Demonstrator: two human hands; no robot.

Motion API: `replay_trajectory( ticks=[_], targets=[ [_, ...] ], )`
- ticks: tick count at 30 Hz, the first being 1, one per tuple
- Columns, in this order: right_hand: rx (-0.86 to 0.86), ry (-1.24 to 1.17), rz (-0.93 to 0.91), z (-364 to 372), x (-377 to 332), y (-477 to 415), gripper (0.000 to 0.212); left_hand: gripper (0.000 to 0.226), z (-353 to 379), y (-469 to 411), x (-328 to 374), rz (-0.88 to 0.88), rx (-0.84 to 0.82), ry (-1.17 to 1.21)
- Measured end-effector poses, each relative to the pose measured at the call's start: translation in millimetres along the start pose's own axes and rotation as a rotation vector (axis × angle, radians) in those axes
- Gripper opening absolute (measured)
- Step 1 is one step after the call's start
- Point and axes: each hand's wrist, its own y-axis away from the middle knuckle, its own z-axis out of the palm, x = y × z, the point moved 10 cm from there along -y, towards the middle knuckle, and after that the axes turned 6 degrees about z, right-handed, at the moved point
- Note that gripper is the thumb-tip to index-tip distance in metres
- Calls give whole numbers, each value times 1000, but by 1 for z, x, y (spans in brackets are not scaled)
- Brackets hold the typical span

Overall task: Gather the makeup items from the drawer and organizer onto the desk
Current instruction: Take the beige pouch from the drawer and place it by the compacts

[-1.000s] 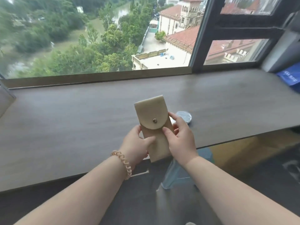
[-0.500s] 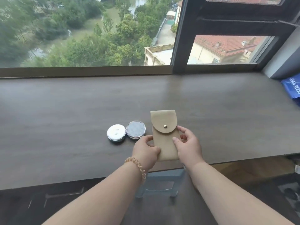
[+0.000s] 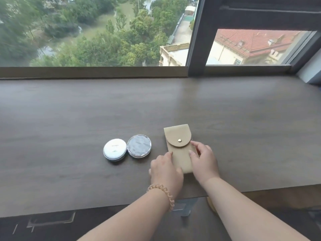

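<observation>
The beige suede-like flat pouch with a rounded flap and brass snap (image 3: 179,150) has come down from the air and now lies on the dark wood-grain tabletop (image 3: 69,110) near its front edge. The left hand (image 3: 165,171), a coiled peach band (image 3: 163,192) on its wrist, curls round the pouch's lower left edge. The right hand (image 3: 204,164) pinches the right edge, thumb on the face. Just left sit a faceted silver round compact (image 3: 139,146) and a smooth white round compact (image 3: 114,150), touching.
</observation>
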Motion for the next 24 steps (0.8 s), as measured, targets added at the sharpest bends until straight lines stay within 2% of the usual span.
replay_trajectory(
  ticks=[2,5,10,14,18,21,24],
  targets=[
    [24,180,-50,5,-3,1,39,55,3,2,4,68,10,-140],
    [35,316,-148,14,-7,9,44,54,16,0,8,170,-45,-195],
    [-20,402,-205,31,-3,21,60,54,25,-3,5,268,-79,-290],
    [98,361,-277,23,-17,29,58,56,13,2,1,299,-78,-327],
    [160,210,-417,31,-68,54,54,58,-41,19,-12,331,118,-289],
    [78,105,-524,64,-115,91,52,62,-99,44,-41,351,261,-227],
    [-47,65,-637,111,-156,143,53,66,-160,76,-101,245,329,-262]
  ],
)
